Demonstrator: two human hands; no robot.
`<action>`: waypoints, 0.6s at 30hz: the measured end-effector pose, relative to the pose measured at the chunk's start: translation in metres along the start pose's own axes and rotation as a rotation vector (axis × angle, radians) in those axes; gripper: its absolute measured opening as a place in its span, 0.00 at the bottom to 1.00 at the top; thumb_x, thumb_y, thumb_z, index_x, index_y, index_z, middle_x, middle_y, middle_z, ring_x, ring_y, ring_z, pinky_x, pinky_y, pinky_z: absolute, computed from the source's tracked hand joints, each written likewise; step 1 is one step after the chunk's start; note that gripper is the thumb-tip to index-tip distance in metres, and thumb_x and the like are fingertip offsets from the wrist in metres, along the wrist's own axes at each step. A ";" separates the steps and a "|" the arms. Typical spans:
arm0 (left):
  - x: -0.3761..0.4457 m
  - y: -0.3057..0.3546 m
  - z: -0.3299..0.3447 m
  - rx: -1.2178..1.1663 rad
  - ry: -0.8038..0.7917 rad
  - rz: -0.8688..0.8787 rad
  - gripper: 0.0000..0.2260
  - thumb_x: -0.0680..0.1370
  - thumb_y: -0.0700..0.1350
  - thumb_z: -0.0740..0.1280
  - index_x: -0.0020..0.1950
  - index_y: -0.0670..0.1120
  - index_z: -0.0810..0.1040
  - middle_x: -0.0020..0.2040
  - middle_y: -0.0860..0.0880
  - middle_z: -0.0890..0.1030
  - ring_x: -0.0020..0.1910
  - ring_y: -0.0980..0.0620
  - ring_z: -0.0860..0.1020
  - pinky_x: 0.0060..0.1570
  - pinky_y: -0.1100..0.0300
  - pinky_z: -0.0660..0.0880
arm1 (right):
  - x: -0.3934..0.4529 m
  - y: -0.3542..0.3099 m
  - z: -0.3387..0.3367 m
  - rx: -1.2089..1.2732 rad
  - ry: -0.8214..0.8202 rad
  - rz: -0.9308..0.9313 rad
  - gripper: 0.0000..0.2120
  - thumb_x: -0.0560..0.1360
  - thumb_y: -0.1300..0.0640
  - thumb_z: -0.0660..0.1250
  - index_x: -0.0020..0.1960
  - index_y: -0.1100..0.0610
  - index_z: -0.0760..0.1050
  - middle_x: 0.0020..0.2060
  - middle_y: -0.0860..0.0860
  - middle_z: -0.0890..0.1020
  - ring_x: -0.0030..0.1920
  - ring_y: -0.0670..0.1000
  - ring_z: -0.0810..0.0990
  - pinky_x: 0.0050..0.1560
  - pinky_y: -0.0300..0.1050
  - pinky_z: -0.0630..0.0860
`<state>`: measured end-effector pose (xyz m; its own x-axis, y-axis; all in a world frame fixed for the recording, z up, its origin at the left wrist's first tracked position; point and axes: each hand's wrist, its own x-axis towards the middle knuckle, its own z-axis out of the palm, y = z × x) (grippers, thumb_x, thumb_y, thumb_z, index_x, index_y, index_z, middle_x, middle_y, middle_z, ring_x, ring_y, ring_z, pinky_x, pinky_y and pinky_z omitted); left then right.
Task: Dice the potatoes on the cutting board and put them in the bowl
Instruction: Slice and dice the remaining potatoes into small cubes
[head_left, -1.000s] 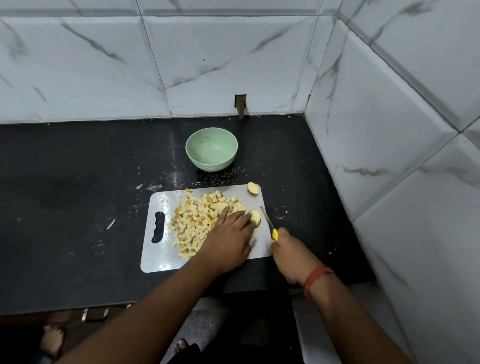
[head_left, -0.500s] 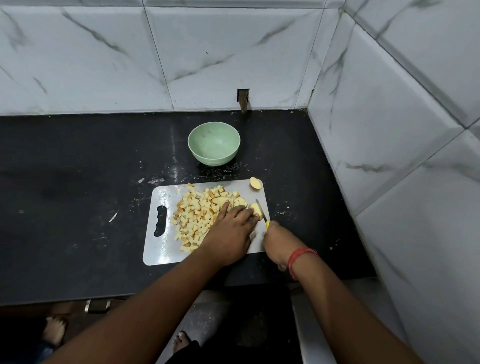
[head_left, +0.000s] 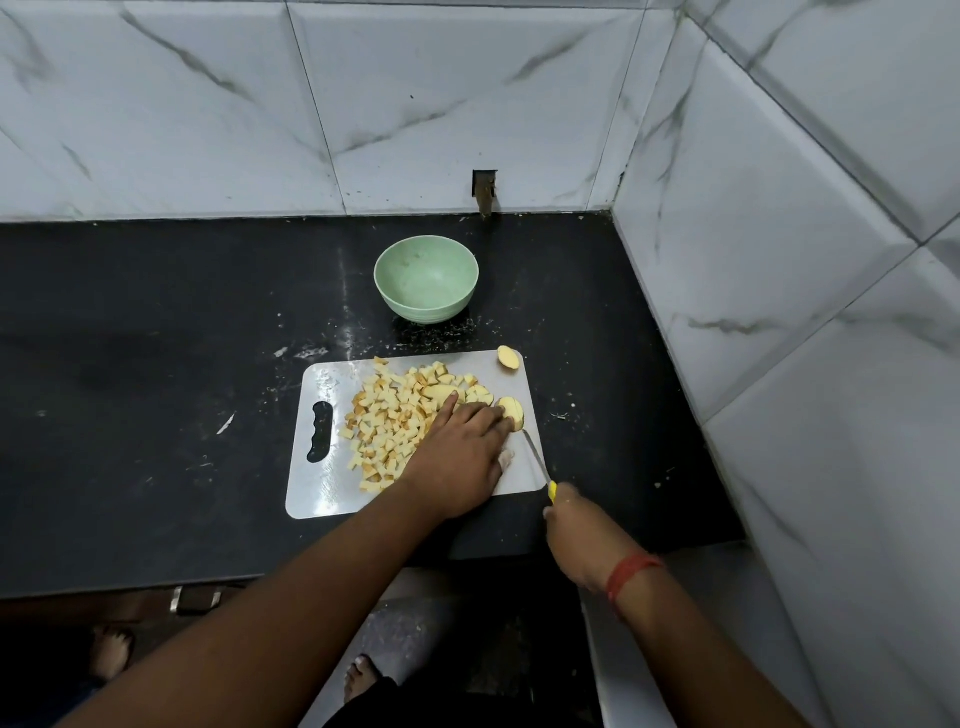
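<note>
A steel cutting board (head_left: 322, 488) lies on the black counter. A heap of diced potato (head_left: 392, 423) covers its middle. My left hand (head_left: 460, 452) rests on the board with its fingertips on a potato piece (head_left: 511, 410) at the right edge. My right hand (head_left: 576, 525) grips the yellow handle of a knife (head_left: 537, 460), whose blade tip touches that piece. Another potato chunk (head_left: 508, 357) sits at the board's far right corner. The green bowl (head_left: 426, 278) stands behind the board and looks empty.
The black counter (head_left: 156, 374) runs left, flecked with small scraps. White marble-look tile walls close the back and the right side, forming a corner (head_left: 618, 197). A small notch (head_left: 484, 189) sits low in the back wall. The counter's front edge is just below the board.
My right hand has pulled back toward me, drawing the knife out so more of its blade shows. My left hand stays on the potato piece.
</note>
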<state>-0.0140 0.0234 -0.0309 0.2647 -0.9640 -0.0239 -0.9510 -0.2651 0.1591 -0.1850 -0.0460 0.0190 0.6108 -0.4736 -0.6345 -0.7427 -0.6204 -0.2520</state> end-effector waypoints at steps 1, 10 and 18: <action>-0.001 -0.002 0.000 -0.007 -0.007 0.001 0.25 0.86 0.56 0.53 0.81 0.48 0.64 0.80 0.49 0.65 0.79 0.48 0.60 0.81 0.45 0.42 | -0.008 -0.001 -0.004 0.015 0.023 -0.004 0.12 0.83 0.60 0.54 0.62 0.61 0.70 0.55 0.57 0.79 0.54 0.56 0.78 0.47 0.42 0.71; -0.006 -0.006 0.000 0.004 -0.075 0.009 0.27 0.86 0.58 0.51 0.83 0.48 0.60 0.83 0.51 0.59 0.82 0.49 0.53 0.80 0.43 0.39 | 0.027 -0.017 -0.029 0.188 0.231 0.060 0.13 0.82 0.61 0.55 0.65 0.63 0.66 0.56 0.60 0.79 0.52 0.58 0.79 0.45 0.42 0.69; -0.004 -0.004 -0.002 0.040 -0.103 0.006 0.27 0.86 0.58 0.50 0.83 0.48 0.59 0.83 0.50 0.58 0.82 0.48 0.52 0.80 0.41 0.40 | 0.042 -0.028 -0.029 0.177 0.177 0.028 0.15 0.80 0.62 0.56 0.66 0.65 0.67 0.60 0.63 0.76 0.60 0.62 0.76 0.49 0.47 0.69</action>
<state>-0.0107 0.0289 -0.0292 0.2433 -0.9619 -0.1246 -0.9587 -0.2581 0.1200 -0.1311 -0.0662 0.0206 0.6165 -0.6010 -0.5087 -0.7868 -0.4938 -0.3702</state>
